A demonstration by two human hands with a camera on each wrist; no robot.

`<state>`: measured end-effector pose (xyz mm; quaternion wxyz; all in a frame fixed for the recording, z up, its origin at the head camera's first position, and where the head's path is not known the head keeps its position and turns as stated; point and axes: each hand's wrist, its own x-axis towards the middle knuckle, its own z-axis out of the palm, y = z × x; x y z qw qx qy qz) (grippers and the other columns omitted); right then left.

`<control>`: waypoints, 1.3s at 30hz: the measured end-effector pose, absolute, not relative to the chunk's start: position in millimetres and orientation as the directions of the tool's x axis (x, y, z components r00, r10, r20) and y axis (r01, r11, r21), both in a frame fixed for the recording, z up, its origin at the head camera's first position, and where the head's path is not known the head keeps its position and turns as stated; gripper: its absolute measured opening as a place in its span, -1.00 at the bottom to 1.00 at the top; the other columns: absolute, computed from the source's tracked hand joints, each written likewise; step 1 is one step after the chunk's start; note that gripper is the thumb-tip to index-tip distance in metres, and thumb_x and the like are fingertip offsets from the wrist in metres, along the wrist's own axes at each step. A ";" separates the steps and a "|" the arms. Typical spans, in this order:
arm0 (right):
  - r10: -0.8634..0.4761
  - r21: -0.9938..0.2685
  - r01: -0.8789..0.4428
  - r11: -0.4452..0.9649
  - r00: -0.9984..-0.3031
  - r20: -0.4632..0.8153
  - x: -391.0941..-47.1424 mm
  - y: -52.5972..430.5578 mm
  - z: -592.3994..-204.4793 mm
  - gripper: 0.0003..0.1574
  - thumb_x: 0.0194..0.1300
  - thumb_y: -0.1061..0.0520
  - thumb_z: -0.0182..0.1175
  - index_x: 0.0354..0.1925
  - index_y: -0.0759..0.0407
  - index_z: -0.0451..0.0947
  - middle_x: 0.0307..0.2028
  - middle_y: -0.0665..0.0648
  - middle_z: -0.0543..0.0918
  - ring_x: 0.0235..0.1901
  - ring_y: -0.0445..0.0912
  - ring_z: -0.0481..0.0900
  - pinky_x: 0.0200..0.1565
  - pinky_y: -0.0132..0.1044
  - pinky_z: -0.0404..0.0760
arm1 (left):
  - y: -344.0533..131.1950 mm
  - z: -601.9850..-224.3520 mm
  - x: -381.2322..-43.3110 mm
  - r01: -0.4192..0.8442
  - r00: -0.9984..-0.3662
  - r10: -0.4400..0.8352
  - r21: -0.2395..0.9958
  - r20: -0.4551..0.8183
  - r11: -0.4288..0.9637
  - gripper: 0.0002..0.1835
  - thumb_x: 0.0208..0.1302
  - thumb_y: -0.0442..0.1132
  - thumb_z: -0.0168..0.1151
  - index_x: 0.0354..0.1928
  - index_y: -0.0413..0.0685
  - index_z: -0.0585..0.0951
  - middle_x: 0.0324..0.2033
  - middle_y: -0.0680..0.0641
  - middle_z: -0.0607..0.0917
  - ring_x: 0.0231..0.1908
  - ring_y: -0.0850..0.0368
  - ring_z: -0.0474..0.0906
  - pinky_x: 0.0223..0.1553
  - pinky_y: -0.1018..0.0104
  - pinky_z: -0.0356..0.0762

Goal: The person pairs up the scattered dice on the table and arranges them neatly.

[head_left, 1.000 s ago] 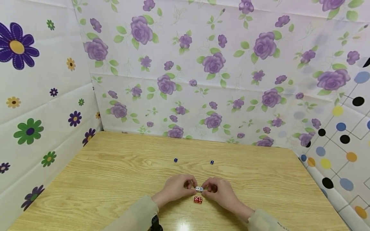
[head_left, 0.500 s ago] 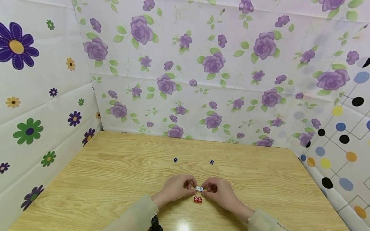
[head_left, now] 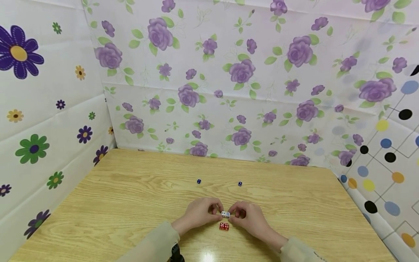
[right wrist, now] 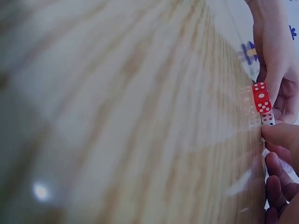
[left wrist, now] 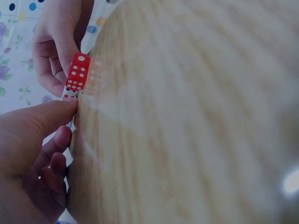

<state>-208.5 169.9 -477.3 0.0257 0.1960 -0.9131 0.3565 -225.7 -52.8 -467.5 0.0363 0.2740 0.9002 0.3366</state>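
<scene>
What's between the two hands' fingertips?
In the head view, two white dice, side by side, between left hand and right hand; red dice lie nearer the person.

Our left arm (head_left: pixel 152 240) and right arm (head_left: pixel 296 249) slant inward, our left hand (head_left: pixel 203 212) and right hand (head_left: pixel 249 218) facing each other, near but apart. On each we pinch with thumb and forefinger, the other fingers curled in.

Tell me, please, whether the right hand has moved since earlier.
No; in the head view, the right hand shows no shift against the red dice.
</scene>
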 end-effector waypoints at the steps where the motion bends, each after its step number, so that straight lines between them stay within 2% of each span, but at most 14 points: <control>1: -0.340 -0.640 -0.379 0.668 -0.921 0.190 -208.4 169.9 -477.3 -0.85 0.14 0.04 0.45 -0.31 -0.19 0.67 -0.51 -0.19 0.53 -0.54 -0.36 0.38 -0.44 -0.47 0.40 | -52.8 -468.0 -226.0 0.471 -0.846 0.519 0.626 0.122 0.622 -0.85 0.15 -0.03 0.45 -0.29 0.23 0.65 -0.59 0.28 0.50 -0.60 0.44 0.28 -0.49 0.49 0.18; 14: -0.349 -0.643 -0.386 0.661 -0.917 0.192 -207.5 169.6 -475.2 -0.88 0.16 -0.02 0.44 -0.32 -0.16 0.67 -0.51 -0.14 0.56 -0.55 -0.35 0.37 -0.45 -0.46 0.38 | -53.3 -467.9 -227.1 0.470 -0.844 0.522 0.637 0.123 0.611 -0.84 0.14 -0.06 0.46 -0.29 0.21 0.65 -0.59 0.26 0.51 -0.59 0.44 0.30 -0.46 0.48 0.22; 39: -0.338 -0.647 -0.355 0.675 -0.928 0.157 -206.9 169.1 -475.2 -0.88 0.16 0.01 0.43 -0.30 -0.19 0.68 -0.51 -0.18 0.55 -0.55 -0.35 0.39 -0.44 -0.45 0.42 | -52.7 -464.4 -224.2 0.476 -0.843 0.523 0.630 0.128 0.613 -0.84 0.14 -0.07 0.46 -0.30 0.19 0.65 -0.59 0.25 0.51 -0.59 0.44 0.30 -0.46 0.48 0.21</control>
